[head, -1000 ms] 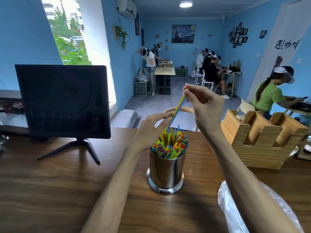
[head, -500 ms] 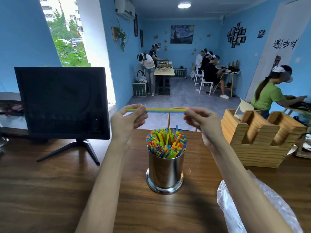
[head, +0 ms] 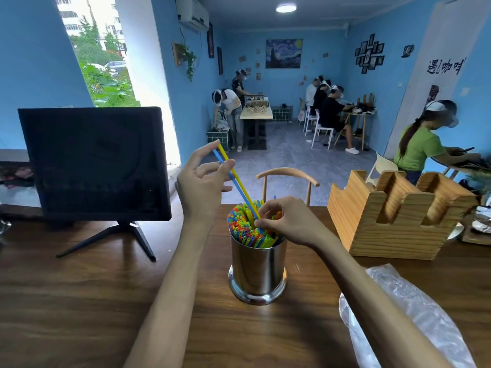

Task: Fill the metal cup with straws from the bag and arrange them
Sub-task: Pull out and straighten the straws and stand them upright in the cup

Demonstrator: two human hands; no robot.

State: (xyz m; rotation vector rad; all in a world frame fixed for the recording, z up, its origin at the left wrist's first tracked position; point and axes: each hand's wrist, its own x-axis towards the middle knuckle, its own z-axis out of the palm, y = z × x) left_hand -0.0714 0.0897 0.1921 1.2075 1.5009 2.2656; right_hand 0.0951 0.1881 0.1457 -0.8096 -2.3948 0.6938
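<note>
- Stretching across the foreground is a dark wooden table (head: 79, 301), and on it a metal cup (head: 257, 272) stands upright, packed with colourful straws (head: 244, 224).
- Left of the cup stands a black monitor (head: 93, 163) on a splayed stand; to the right sits a slotted wooden holder (head: 398, 216), and a clear plastic bag (head: 403, 309) lies at the near right edge.
- Behind, a blue-walled room holds people at small tables, framed pictures and a bright window.
- The left hand (head: 202, 184) pinches the upper ends of a yellow straw (head: 233, 171) and a blue straw (head: 225, 172), other fingers loosely spread.
- The right hand (head: 287, 221) pinches their lower ends just over the cup's mouth.
- Half a second earlier both hands held this pair level above the cup; now it slants down, its lower end among the others.
</note>
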